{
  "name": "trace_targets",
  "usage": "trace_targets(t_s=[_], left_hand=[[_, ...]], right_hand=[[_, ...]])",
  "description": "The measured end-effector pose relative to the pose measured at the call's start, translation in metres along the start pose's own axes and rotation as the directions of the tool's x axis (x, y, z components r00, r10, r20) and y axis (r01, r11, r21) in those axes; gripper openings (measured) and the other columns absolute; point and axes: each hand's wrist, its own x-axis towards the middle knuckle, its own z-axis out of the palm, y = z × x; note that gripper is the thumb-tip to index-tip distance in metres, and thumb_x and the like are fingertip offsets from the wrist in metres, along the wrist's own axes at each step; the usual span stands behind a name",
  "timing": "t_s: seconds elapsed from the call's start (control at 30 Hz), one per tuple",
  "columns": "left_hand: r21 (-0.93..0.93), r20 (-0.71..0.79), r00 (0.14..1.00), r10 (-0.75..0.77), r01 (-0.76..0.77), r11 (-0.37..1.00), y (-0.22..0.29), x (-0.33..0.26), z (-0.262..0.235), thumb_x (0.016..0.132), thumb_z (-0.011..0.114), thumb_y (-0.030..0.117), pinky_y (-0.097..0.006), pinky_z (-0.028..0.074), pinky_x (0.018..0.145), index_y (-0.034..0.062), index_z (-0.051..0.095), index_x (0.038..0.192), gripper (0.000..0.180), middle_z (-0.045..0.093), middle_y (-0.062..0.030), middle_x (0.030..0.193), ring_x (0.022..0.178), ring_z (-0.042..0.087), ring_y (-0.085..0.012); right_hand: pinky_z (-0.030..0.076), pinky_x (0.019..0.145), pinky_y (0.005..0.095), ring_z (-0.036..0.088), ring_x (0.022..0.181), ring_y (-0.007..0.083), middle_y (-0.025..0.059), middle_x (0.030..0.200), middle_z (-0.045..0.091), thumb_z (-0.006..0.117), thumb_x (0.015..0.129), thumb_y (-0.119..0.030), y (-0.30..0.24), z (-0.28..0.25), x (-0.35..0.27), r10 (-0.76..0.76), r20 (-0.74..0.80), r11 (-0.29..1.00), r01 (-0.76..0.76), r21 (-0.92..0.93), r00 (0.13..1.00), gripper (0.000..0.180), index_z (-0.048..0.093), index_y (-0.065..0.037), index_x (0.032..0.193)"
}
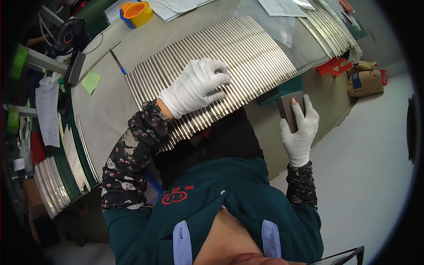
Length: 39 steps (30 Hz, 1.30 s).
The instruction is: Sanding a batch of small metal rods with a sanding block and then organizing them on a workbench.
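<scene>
A wide row of thin, shiny metal rods (247,53) lies side by side across the table, their near ends reaching past its front edge. My left hand (194,88), in a white glove, rests on top of the rods with its fingers bent and apart, lifting none of them. Off the table to the right, my right hand (301,128) grips a flat dark grey block (289,108). That glove is white too, and a bare fingertip shows against the block's face. Whatever the right palm covers is hidden.
Beyond the rods on the table (106,101) are an orange and blue tape dispenser (137,15), a blue-ended pen (118,62) and a green note (91,82). More metal strips (324,33) lie at the far right. A small fan (70,36) stands far left; a brown bag (366,83) sits right.
</scene>
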Motion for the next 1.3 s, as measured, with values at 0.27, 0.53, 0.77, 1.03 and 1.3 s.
trace_targets(t_s=[0.27, 0.53, 0.77, 1.03, 1.3], left_hand=[[-0.130, 0.064, 0.985, 0.159, -0.149, 0.980, -0.007, 0.005, 0.007, 0.066, 0.081, 0.014, -0.038, 0.047, 0.073, 0.0109, 0.065, 0.084, 0.024, 0.060, -0.0036, 0.088, 0.083, 0.058, -0.0243], [-0.094, 0.203, 0.965, 0.164, -0.147, 0.985, -0.006, 0.015, -0.001, 0.067, 0.081, 0.016, -0.037, 0.048, 0.079, 0.0136, 0.069, 0.087, 0.023, 0.059, -0.0020, 0.089, 0.087, 0.057, -0.0228], [-0.007, 0.420, 0.903, 0.090, -0.096, 0.995, 0.004, 0.029, -0.010, 0.067, 0.081, 0.013, -0.035, 0.048, 0.081, 0.0154, 0.070, 0.087, 0.022, 0.059, 0.0001, 0.088, 0.090, 0.058, -0.0211], [-0.195, 0.185, 0.959, 0.213, -0.176, 0.965, -0.008, 0.019, 0.005, 0.070, 0.078, 0.012, -0.036, 0.049, 0.077, 0.0097, 0.062, 0.083, 0.021, 0.062, -0.0024, 0.084, 0.084, 0.060, -0.0232], [-0.299, -0.003, 0.964, 0.267, -0.255, 0.919, -0.020, 0.016, 0.025, 0.066, 0.077, 0.009, -0.037, 0.047, 0.075, 0.0089, 0.062, 0.083, 0.023, 0.062, -0.0019, 0.080, 0.077, 0.060, -0.0245]], right_hand=[[0.043, 0.093, 0.0452, 0.051, 0.108, 0.0370, 0.0224, 0.135, 0.048, 0.075, 0.065, -0.012, 0.003, 0.002, -0.004, 0.027, 0.017, 1.000, -0.028, 0.015, 0.999, 0.062, 0.058, -0.013, 0.124], [0.043, 0.093, 0.0451, 0.051, 0.108, 0.0369, 0.0231, 0.135, 0.048, 0.075, 0.064, -0.012, -0.004, 0.002, 0.001, 0.011, 0.036, 0.998, -0.013, 0.056, 0.999, 0.061, 0.059, -0.013, 0.123], [0.043, 0.093, 0.0450, 0.051, 0.108, 0.0367, 0.0222, 0.136, 0.048, 0.076, 0.064, -0.011, -0.005, -0.002, 0.003, 0.003, 0.038, 0.998, -0.006, 0.068, 0.999, 0.063, 0.058, -0.013, 0.124], [0.043, 0.093, 0.0449, 0.051, 0.107, 0.0368, 0.0224, 0.136, 0.047, 0.075, 0.064, -0.011, -0.019, -0.010, 0.007, -0.021, 0.040, 0.996, 0.017, 0.089, 0.999, 0.065, 0.057, -0.013, 0.126], [0.047, 0.078, 0.0423, 0.056, 0.106, 0.0355, 0.0235, 0.130, 0.050, 0.078, 0.060, -0.019, -0.104, -0.019, 0.030, -0.324, 0.182, 0.897, 0.240, 0.372, 0.928, 0.058, 0.063, -0.013, 0.115]])
